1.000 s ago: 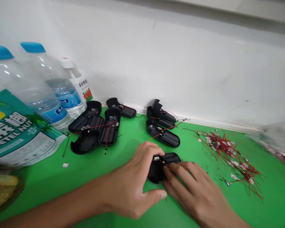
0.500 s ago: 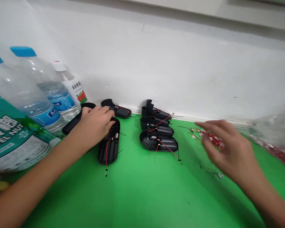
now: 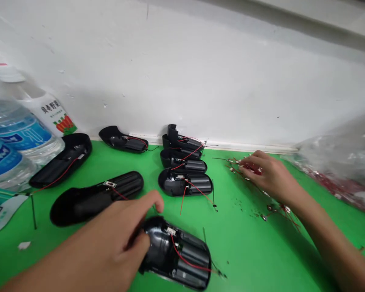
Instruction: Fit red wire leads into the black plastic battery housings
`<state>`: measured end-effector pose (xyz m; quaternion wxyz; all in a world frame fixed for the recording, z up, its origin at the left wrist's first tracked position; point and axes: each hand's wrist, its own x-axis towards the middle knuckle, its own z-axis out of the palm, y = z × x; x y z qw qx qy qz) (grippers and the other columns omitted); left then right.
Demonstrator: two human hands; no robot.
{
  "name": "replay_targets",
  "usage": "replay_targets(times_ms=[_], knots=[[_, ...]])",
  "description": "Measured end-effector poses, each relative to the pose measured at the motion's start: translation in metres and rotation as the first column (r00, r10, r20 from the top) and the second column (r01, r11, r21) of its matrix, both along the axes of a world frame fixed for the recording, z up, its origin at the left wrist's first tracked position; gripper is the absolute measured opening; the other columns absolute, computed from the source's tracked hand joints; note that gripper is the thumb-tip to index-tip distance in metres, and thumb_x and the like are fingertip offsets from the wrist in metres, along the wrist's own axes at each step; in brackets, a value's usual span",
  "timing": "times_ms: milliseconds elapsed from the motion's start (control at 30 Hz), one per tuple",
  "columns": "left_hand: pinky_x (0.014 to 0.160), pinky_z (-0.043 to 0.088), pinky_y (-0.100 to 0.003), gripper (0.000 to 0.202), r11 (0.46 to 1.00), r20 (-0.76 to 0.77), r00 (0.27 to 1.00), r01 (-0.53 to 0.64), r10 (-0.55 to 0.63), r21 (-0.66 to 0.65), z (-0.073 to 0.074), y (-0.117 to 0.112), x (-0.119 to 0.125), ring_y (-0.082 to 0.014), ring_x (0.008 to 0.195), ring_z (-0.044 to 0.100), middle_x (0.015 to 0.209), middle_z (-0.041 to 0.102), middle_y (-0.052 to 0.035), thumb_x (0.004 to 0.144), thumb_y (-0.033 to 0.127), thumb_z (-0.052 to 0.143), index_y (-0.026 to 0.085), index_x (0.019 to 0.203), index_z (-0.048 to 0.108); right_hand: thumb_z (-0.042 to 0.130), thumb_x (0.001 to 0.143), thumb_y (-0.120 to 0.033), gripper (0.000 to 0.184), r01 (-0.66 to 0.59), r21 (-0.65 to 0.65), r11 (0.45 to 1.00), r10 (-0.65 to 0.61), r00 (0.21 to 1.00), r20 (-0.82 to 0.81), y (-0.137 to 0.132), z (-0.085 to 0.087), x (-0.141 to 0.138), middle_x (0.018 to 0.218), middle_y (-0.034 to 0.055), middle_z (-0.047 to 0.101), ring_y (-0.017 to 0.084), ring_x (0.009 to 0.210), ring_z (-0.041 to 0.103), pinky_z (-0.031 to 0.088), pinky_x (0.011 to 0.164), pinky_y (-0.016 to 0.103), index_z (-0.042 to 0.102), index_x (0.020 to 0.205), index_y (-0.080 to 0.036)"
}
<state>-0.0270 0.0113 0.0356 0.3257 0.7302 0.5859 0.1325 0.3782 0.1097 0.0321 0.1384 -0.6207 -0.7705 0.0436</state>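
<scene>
At the near edge of the green tabletop, the left hand lay against a black plastic shell, its fingers spread and the index lifted; whether they gripped, I could not tell. The open shell looked light and stiff, best held by its rim, clear of its thin red wire. Farther right, the right hand had its fingers bunched on a tangle of red wires.

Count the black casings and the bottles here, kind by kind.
Black casings: 7
Clear water bottles: 2
White bottle: 1
Total: 10
</scene>
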Motion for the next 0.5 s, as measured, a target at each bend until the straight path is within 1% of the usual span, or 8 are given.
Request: replay_targets(times_ms=[100, 167, 233, 300, 333, 400, 467, 500], knots=[[0.098, 0.054, -0.03, 0.04, 0.992, 0.02, 0.999, 0.048, -0.046, -0.116, -0.025, -0.008, 0.0, -0.0218, 0.119, 0.066, 0.126, 0.069, -0.0006, 0.099, 0.038, 0.039, 0.034, 0.133, 0.06, 0.056, 0.095, -0.047, 0.035, -0.02, -0.033, 0.999, 0.021, 0.999, 0.029, 0.001, -0.007, -0.005, 0.104, 0.0105, 0.07, 0.025, 0.083, 0.066, 0.048, 0.073, 0.039, 0.08, 0.096, -0.022], [0.107, 0.052, -0.032, 0.04, 0.991, -0.024, 0.998, 0.055, -0.058, -0.125, -0.037, -0.013, -0.004, -0.0238, 0.13, 0.064, 0.135, 0.069, -0.0024, 0.101, 0.037, 0.04, 0.032, 0.133, 0.063, 0.053, 0.094, -0.04, 0.031, -0.023, -0.034, 0.999, 0.024, 0.999, 0.04, 0.003, -0.012, -0.004, 0.098, 0.0112, 0.069, 0.025, 0.078, 0.063, 0.044, 0.07, 0.038, 0.076, 0.087, -0.02], [0.109, 0.053, -0.035, 0.041, 0.997, -0.081, 0.995, 0.053, -0.057, -0.055, -0.043, -0.017, -0.007, -0.0256, 0.132, 0.065, 0.139, 0.07, -0.0042, 0.102, 0.036, 0.041, 0.03, 0.135, 0.064, 0.052, 0.094, -0.037, 0.03, -0.038, -0.018, 0.999, 0.039, 0.999, 0.033, 0.003, -0.013, -0.006, 0.091, 0.0121, 0.067, 0.025, 0.074, 0.06, 0.04, 0.067, 0.038, 0.072, 0.083, -0.018], [0.098, 0.059, -0.039, 0.042, 0.98, -0.131, 0.986, 0.119, -0.099, 0.157, -0.039, -0.016, -0.008, -0.0286, 0.121, 0.073, 0.135, 0.073, -0.0078, 0.103, 0.037, 0.039, 0.026, 0.136, 0.062, 0.053, 0.097, -0.037, 0.028, -0.091, 0.003, 0.996, 0.091, 0.996, -0.003, -0.005, -0.005, -0.016, 0.091, 0.0123, 0.066, 0.025, 0.077, 0.059, 0.041, 0.07, 0.038, 0.069, 0.086, -0.017], [0.087, 0.062, -0.041, 0.041, 0.935, -0.171, 0.977, 0.178, -0.129, 0.307, -0.033, -0.013, -0.007, -0.0304, 0.11, 0.077, 0.13, 0.075, -0.0101, 0.104, 0.038, 0.039, 0.024, 0.136, 0.06, 0.053, 0.1, -0.037, 0.027, -0.132, 0.014, 0.991, 0.133, 0.991, -0.033, -0.012, 0.001, -0.026, 0.093, 0.0119, 0.066, 0.025, 0.081, 0.06, 0.043, 0.073, 0.039, 0.069, 0.089, -0.017], [0.066, 0.061, -0.041, 0.037, 0.791, -0.245, 0.96, 0.256, -0.138, 0.556, -0.017, -0.005, -0.002, -0.0319, 0.093, 0.08, 0.121, 0.077, -0.0124, 0.107, 0.039, 0.04, 0.022, 0.137, 0.054, 0.051, 0.107, -0.034, 0.024, -0.242, 0.024, 0.97, 0.244, 0.963, -0.117, -0.032, 0.017, -0.053, 0.099, 0.0092, 0.067, 0.022, 0.087, 0.062, 0.048, 0.08, 0.036, 0.067, 0.097, -0.019], [0.068, 0.061, -0.039, 0.036, 0.695, -0.238, 0.963, 0.259, -0.129, 0.671, -0.001, 0.002, 0.003, -0.0303, 0.099, 0.079, 0.122, 0.075, -0.0116, 0.109, 0.041, 0.044, 0.023, 0.139, 0.051, 0.049, 0.111, -0.031, 0.019, -0.364, 0.028, 0.931, 0.361, 0.905, -0.226, -0.056, 0.034, -0.085, 0.099, 0.0042, 0.065, 0.016, 0.09, 0.062, 0.051, 0.078, 0.028, 0.062, 0.101, -0.022], [0.072, 0.062, -0.034, 0.035, 0.696, -0.206, 0.961, 0.276, -0.185, 0.663, 0.006, 0.005, 0.006, -0.0249, 0.101, 0.078, 0.123, 0.072, -0.0089, 0.11, 0.039, 0.046, 0.025, 0.141, 0.05, 0.051, 0.111, -0.025, 0.013, -0.441, -0.025, 0.897, 0.409, 0.85, -0.332, -0.068, 0.042, -0.101, 0.099, 0.0021, 0.064, 0.013, 0.09, 0.062, 0.051, 0.078, 0.024, 0.061, 0.103, -0.023]])
